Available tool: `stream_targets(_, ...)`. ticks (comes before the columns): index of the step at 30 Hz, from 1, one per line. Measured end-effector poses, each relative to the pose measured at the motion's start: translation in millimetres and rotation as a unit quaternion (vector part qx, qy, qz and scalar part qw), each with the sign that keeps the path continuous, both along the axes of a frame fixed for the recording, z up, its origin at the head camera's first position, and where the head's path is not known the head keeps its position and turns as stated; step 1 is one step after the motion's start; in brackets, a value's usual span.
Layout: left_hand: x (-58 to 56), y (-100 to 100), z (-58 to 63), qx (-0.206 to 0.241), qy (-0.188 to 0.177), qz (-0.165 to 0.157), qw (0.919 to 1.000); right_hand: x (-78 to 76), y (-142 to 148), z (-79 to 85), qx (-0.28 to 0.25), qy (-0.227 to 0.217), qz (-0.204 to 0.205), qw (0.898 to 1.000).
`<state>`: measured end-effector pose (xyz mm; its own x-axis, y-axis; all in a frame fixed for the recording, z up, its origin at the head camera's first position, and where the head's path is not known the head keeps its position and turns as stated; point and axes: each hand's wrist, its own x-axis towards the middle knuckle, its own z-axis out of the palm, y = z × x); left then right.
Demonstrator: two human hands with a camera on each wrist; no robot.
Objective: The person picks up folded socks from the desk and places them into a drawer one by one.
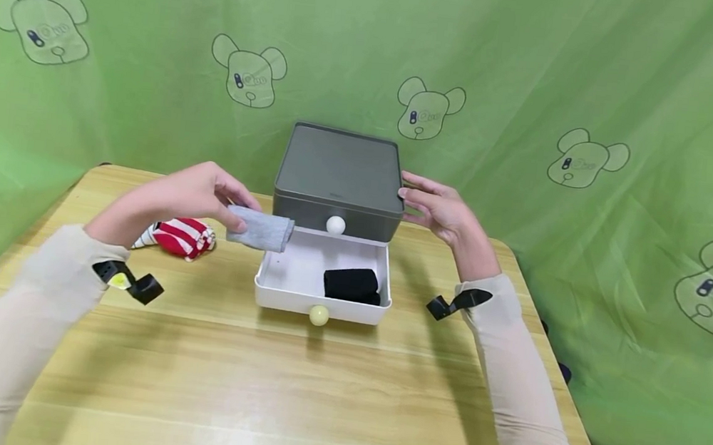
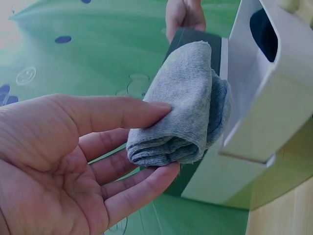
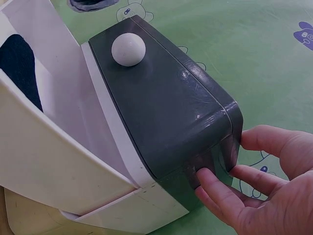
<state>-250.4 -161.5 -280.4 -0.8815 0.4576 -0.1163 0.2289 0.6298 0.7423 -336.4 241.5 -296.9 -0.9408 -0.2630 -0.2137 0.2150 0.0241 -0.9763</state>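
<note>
A folded pair of grey socks [image 2: 178, 105] is pinched between the thumb and fingers of my left hand [image 1: 204, 197]. In the head view the socks hang above the left side of a pulled-out white drawer [image 1: 290, 273]. Inside that drawer, toward the right, lies a folded black sock bundle [image 1: 352, 284]. Above it is the dark grey upper drawer [image 3: 166, 93] with a white knob [image 3: 128, 49], pushed in. My right hand [image 1: 438, 209] touches the right side of the drawer box with its fingers extended, thumb near the top edge.
A red-and-white striped cloth bundle [image 1: 184, 237] lies on the wooden table [image 1: 187, 378], partly behind the left wrist. The open drawer's yellow knob [image 1: 319, 315] sticks out toward me. Behind the table hangs a green curtain [image 1: 350, 21] with printed bear heads.
</note>
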Motion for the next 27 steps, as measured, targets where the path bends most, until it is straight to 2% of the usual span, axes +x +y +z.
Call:
stream_targets(6, -3.7, 20, 5.7, -0.008, -0.003, -0.015, 0.9999, 1.5, -1, 2.4, 0.005, 0.002, -0.002, 1.0)
stream_targets(12, -7.2, 39, 6.3, -0.021, -0.016, -0.02, 0.9994, 1.3, -2, 2.6, 0.002, -0.003, -0.006, 1.0)
stream_targets(18, -9.5, 58, 3.7, -0.041, -0.03, -0.017, 0.9985, 0.7, -2, 2.5, 0.008, -0.003, -0.008, 1.0)
stream_targets(27, -10.1, 73, -1.7, -0.059, -0.02, -0.027, 0.9977, 1.1, -2, 2.1, 0.004, -0.005, -0.01, 1.0)
